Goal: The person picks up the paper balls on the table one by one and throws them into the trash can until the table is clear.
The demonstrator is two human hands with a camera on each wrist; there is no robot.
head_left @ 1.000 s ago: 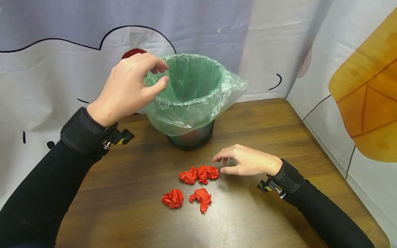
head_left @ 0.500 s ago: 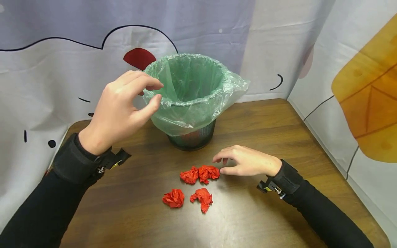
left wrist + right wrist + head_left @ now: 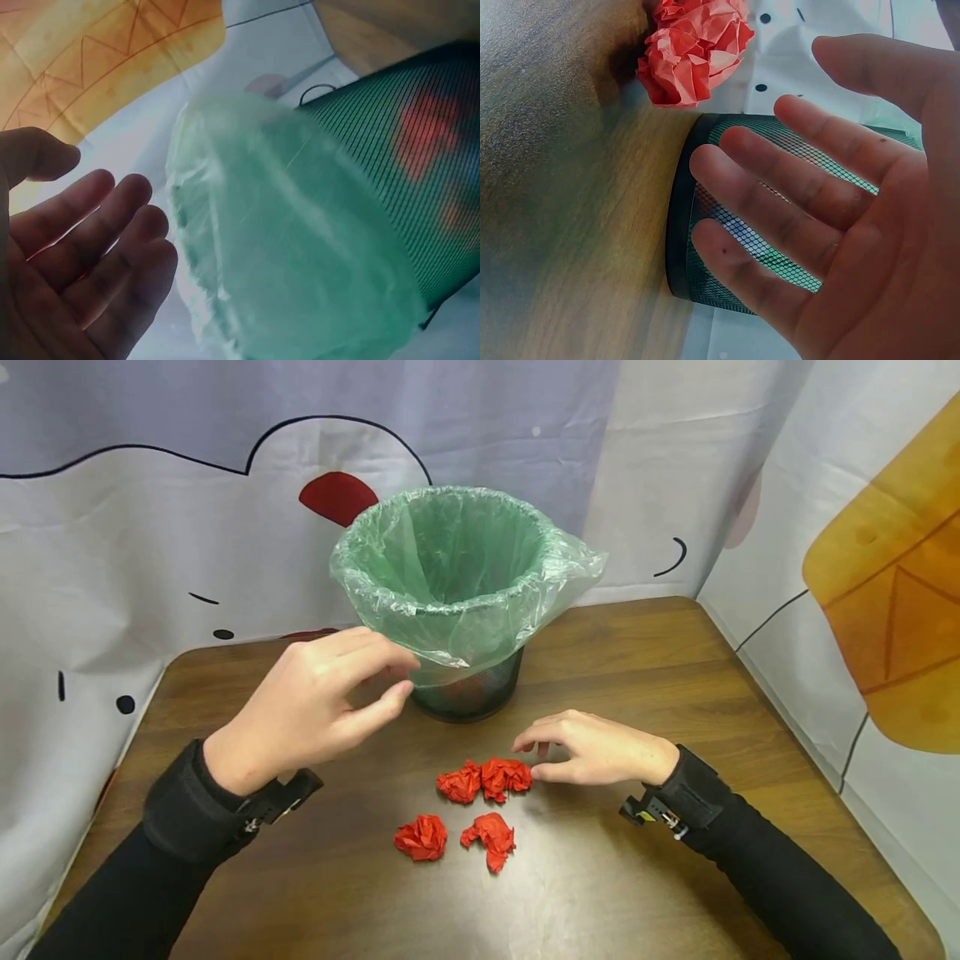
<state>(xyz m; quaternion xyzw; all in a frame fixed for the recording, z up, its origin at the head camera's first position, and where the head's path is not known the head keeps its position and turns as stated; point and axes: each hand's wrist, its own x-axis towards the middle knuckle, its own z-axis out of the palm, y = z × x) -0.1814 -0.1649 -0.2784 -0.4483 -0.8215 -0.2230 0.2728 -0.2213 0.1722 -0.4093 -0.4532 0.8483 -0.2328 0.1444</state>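
Observation:
My left hand (image 3: 318, 702) hovers in front of the bin's left side, fingers loosely bent and nothing between them. In the left wrist view its fingers (image 3: 97, 232) lie beside the green bag. My right hand (image 3: 592, 747) is low over the table, relaxed and holding nothing, its fingertips close to the right-hand ball of crumpled red paper (image 3: 506, 778). Touching that ball on its left is another crumpled red paper (image 3: 459, 783). Two more crumpled red papers (image 3: 421, 838) (image 3: 490, 841) lie nearer the front. Red shows through the mesh low in the bin (image 3: 427, 127).
A black mesh wastebasket (image 3: 480, 689), lined with a green plastic bag (image 3: 457, 631) folded over its rim, stands at the back of the wooden table (image 3: 637, 652). Printed curtains (image 3: 660, 468) hang close behind and along the right edge.
My left hand has come down from beside the bin's rim to lower in front of it, still holding nothing. My right hand and the red papers stay where they were.

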